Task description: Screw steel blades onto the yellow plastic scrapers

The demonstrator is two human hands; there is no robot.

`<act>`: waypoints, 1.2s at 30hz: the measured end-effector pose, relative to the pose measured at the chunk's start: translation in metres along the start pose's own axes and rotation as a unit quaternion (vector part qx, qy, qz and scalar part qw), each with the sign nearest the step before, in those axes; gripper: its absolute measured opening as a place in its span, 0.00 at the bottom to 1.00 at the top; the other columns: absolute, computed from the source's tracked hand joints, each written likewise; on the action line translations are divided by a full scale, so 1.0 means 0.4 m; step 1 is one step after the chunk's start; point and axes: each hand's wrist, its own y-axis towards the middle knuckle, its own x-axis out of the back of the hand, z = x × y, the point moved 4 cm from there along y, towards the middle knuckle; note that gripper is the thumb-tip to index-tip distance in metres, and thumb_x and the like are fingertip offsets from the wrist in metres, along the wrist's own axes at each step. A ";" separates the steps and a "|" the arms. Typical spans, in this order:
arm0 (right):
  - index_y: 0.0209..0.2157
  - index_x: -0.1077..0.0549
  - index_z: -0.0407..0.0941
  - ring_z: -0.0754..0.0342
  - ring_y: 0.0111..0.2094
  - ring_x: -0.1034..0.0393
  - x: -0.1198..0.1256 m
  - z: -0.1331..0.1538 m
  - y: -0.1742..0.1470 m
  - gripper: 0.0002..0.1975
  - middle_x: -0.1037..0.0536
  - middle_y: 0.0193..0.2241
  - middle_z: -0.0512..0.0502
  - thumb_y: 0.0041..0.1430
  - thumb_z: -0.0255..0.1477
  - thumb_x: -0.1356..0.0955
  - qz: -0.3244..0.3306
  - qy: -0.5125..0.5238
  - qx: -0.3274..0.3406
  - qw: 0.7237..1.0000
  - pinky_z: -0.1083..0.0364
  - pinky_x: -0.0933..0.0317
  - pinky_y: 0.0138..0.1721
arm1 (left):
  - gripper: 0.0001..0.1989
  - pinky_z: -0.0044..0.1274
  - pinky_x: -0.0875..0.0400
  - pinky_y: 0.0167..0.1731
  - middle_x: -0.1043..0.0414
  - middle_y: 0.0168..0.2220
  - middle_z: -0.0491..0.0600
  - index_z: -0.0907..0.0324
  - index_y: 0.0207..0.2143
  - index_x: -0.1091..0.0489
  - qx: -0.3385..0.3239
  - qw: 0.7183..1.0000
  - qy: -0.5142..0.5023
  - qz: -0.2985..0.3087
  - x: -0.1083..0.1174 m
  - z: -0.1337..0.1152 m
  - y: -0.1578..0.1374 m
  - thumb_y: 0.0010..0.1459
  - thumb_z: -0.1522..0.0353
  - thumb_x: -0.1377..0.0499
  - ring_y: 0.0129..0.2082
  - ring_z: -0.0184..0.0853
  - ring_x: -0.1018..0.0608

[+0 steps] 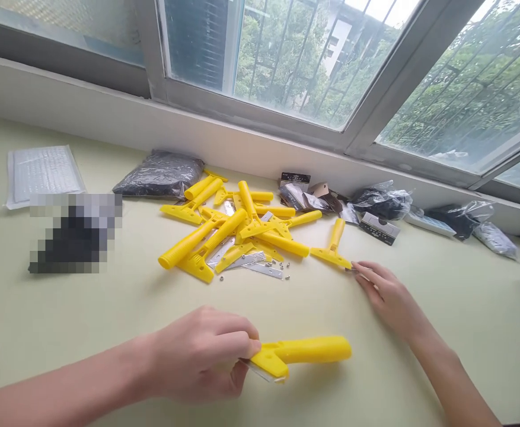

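My left hand [210,356] pinches a yellow scraper [313,350] by the end of its head, above the near part of the table. A metal blade [262,372] shows along the head's lower edge, and the handle points right. Farther right, my right hand [386,296] has its fingers closed at the right tip of another yellow scraper [335,240], which lies on the table. A small dark or metallic bit shows at those fingertips, too small to name. Left of it lies a heap of yellow scrapers [228,228] with loose metal blades [264,270] and several small nuts or screws [281,265].
Behind the heap lies a dark plastic-wrapped bundle [159,172]. A clear bubble-wrap packet [44,172] is at the far left, near a pixelated dark patch. Black card packaging [379,228] and bagged dark items [382,201] line the window wall at the right.
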 end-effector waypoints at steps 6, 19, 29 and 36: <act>0.41 0.26 0.47 0.50 0.34 0.25 0.014 0.021 -0.031 0.15 0.24 0.39 0.43 0.71 0.40 0.40 0.001 0.001 0.010 1.000 0.51 0.31 0.33 | 0.10 0.19 0.32 0.25 0.20 0.35 0.49 0.59 0.40 0.33 -0.011 1.000 0.017 -0.002 0.000 0.000 -0.003 0.56 0.77 0.46 0.27 0.30 0.21; 0.53 0.24 0.52 0.57 0.28 0.26 0.070 0.429 0.134 0.17 0.24 0.40 0.47 0.65 0.23 0.30 -0.199 0.383 0.070 0.899 0.51 0.26 0.29 | 0.09 0.20 0.34 0.22 0.20 0.34 0.51 0.60 0.37 0.32 -0.002 1.000 0.001 0.001 -0.003 0.002 -0.002 0.55 0.77 0.45 0.25 0.30 0.22; 0.58 0.26 0.53 0.57 0.32 0.25 0.023 0.418 0.126 0.24 0.22 0.40 0.47 0.63 0.19 0.30 -0.231 0.357 0.089 0.901 0.51 0.25 0.34 | 0.08 0.19 0.33 0.23 0.20 0.34 0.51 0.60 0.37 0.31 0.002 1.000 0.000 -0.011 -0.005 0.003 -0.002 0.55 0.77 0.45 0.25 0.30 0.22; 0.57 0.26 0.53 0.55 0.34 0.25 0.019 0.417 0.126 0.24 0.22 0.40 0.47 0.63 0.18 0.31 -0.228 0.334 0.114 0.908 0.50 0.25 0.36 | 0.09 0.19 0.32 0.23 0.20 0.34 0.51 0.59 0.38 0.33 -0.004 1.000 0.014 -0.010 -0.006 0.002 -0.003 0.55 0.78 0.46 0.24 0.30 0.22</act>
